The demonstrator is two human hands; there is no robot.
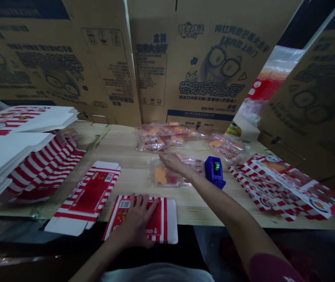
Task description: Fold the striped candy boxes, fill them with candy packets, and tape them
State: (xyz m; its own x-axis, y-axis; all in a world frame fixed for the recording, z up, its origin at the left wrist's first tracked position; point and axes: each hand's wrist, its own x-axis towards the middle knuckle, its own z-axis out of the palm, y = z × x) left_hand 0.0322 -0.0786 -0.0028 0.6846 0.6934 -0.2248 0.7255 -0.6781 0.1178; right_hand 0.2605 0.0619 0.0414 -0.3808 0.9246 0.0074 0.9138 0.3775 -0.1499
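Note:
My left hand [136, 221] lies with spread fingers on a flat red-and-white striped carton [170, 219] at the table's front edge. The carton's white end flap points right. Farther out, my right hand [173, 162] reaches over clear plastic packets [160, 175] with orange and red pieces inside. Its fingers look bunched over a packet, but they are dim and blurred, so a grip cannot be made out. Just right of these packets stands a blue tape dispenser [213, 172] with a green core. Another striped carton [92, 196] lies left of my left hand, overhanging the table edge.
More clear packets [158, 137] are heaped behind my right hand. Striped cartons [38, 164] are stacked at the left. Red-and-white checked printed packaging [279, 188] lies at the right. Large brown cardboard boxes [191, 66] wall off the back of the wooden table [126, 145].

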